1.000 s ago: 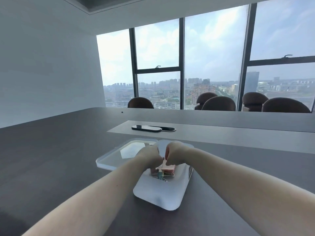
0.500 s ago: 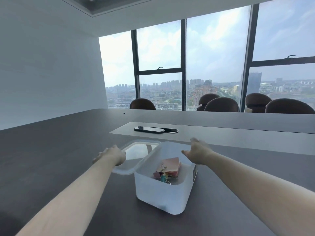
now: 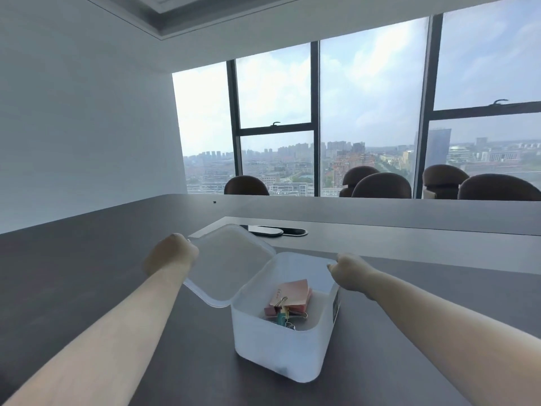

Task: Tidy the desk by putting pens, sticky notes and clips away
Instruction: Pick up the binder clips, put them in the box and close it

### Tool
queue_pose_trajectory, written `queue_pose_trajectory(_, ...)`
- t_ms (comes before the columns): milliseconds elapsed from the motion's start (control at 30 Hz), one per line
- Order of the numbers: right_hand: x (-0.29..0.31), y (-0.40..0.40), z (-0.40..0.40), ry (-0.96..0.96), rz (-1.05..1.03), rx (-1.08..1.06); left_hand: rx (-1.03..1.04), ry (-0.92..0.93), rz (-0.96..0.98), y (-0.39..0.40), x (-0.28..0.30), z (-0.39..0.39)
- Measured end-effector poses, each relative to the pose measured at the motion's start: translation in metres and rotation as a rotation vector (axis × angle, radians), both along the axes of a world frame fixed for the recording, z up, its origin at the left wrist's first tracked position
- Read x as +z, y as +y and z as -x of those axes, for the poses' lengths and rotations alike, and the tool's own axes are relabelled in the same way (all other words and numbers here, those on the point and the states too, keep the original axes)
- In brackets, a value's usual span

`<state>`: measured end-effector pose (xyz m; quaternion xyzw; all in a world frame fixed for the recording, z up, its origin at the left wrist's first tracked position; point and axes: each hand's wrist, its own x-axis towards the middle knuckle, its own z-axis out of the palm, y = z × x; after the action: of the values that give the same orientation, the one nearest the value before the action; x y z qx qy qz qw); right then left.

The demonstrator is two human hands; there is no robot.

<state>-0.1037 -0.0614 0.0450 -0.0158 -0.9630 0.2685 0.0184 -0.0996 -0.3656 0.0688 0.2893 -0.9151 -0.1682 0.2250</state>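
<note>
Translucent white plastic storage box on dark grey desk, open, holding pink sticky-note pad and coloured binder clips. Left hand grasping frosted plastic lid, raised and tilted at ten o'clock of box. Right hand curled at box's two o'clock rim; grip unclear. Side label unreadable.

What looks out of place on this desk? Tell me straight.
Nothing spilled or damaged. The lid is off the box, tilted in the left hand, its near edge by the box rim. Sticky notes and binder clips lie inside. The right hand touches the far corner.
</note>
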Motion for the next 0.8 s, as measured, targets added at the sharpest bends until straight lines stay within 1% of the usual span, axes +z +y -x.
queue_pose_trajectory(33, 0.002, 0.002, -0.003, 0.033, 0.018, 0.021, -0.011, 0.026, 0.029, 0.0, 0.007, 0.002)
queue_pose_trajectory(67, 0.005, 0.005, -0.004, 0.001, -0.018, 0.034, -0.025, 0.067, 0.028, 0.002, 0.013, 0.004)
queue_pose_trajectory(100, 0.006, 0.009, -0.004, 0.022, -0.04, 0.054, -0.048, 0.094, 0.04, 0.006, 0.019, 0.002)
queue_pose_trajectory(200, 0.013, 0.019, -0.003, 0.038, -0.061, 0.075, -0.124, 0.197, 0.0, 0.026, 0.047, -0.01)
queue_pose_trajectory(300, 0.021, 0.03, -0.011, 0.065, -0.051, 0.094, -0.273, 0.265, -0.059, 0.058, 0.07, -0.023)
queue_pose_trajectory(367, 0.024, 0.039, -0.017, 0.074, -0.056, 0.089, -0.385, 0.267, -0.063, 0.086, 0.076, -0.033)
queue_pose_trajectory(433, 0.025, 0.046, -0.025, 0.078, -0.084, 0.074, -0.501, 0.213, -0.037, 0.116, 0.074, -0.04)
queue_pose_trajectory(567, 0.023, 0.06, -0.037, 0.066, -0.106, 0.08, -0.651, 0.001, 0.111, 0.166, 0.054, -0.046)
queue_pose_trajectory(700, 0.015, 0.071, -0.047, 0.056, -0.146, 0.117, -0.728, -0.239, 0.308, 0.199, 0.03, -0.047)
queue_pose_trajectory(800, 0.008, 0.075, -0.051, 0.041, -0.182, 0.142, -0.733, -0.376, 0.323, 0.21, 0.008, -0.045)
